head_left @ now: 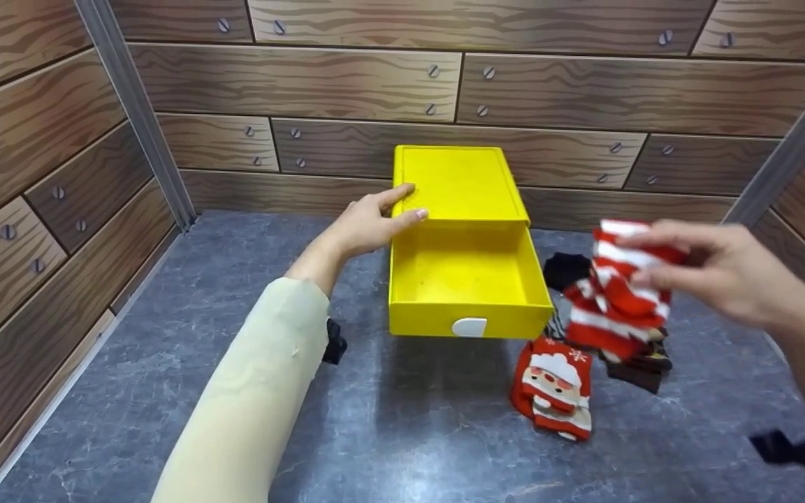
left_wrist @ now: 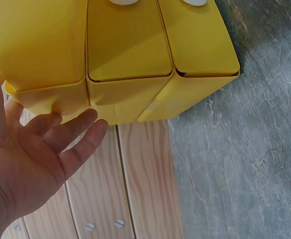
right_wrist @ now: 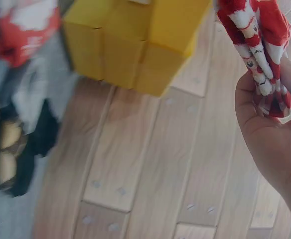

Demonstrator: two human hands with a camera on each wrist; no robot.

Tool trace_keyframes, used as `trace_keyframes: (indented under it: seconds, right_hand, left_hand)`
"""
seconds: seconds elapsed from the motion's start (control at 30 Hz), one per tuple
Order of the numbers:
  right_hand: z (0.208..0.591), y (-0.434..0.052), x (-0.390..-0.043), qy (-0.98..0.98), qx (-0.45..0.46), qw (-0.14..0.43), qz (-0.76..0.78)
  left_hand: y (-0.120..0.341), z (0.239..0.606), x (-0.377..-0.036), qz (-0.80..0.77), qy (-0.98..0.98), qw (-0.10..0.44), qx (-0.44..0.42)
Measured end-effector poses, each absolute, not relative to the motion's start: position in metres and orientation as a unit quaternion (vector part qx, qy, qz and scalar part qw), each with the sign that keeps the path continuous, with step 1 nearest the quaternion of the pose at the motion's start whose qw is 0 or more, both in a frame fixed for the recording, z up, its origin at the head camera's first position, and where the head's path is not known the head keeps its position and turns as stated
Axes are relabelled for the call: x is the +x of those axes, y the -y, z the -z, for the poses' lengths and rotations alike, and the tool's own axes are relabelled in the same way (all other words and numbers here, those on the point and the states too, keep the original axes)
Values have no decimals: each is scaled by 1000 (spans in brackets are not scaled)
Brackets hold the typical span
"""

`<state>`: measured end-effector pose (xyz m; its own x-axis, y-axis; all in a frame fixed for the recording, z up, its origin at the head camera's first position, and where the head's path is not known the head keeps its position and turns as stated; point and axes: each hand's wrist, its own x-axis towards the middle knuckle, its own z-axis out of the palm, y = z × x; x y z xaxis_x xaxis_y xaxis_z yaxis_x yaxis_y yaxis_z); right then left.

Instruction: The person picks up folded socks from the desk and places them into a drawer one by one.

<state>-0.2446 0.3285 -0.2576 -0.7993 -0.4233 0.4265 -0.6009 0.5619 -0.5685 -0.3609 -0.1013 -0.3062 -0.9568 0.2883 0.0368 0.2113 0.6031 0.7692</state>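
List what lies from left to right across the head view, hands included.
Left hand resting on the box, open yellow plastic drawer box, red Santa-face sock on the grey surface, red-and-white striped sock held up, right hand gripping it.

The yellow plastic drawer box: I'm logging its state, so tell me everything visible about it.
The yellow plastic drawer box stands on the grey marbled surface against the wood-patterned wall. Its drawer is pulled out, looks empty and has a white tab handle in front. The left hand rests straight fingers on the casing's top left edge.
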Motion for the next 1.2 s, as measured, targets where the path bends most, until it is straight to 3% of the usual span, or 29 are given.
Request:
trace_keyframes:
  seconds: [0.17, 0.4, 0.83, 1.2]
  right_hand:
    - [233, -292, -263, 887, 262, 109, -364]
    - [221, -239, -285, 859, 288, 56, -419]
    - [238, -174, -320, 836, 321, -42, -443]
    - [268, -156, -333, 843, 319, -129, -414]
  left_hand:
    - [103, 307, -360, -425, -894, 47, 136]
    - [102, 306, -361, -422, -896, 46, 131]
    - [102, 305, -362, -413, -901, 45, 125]
    - [101, 303, -362, -407, -903, 59, 123]
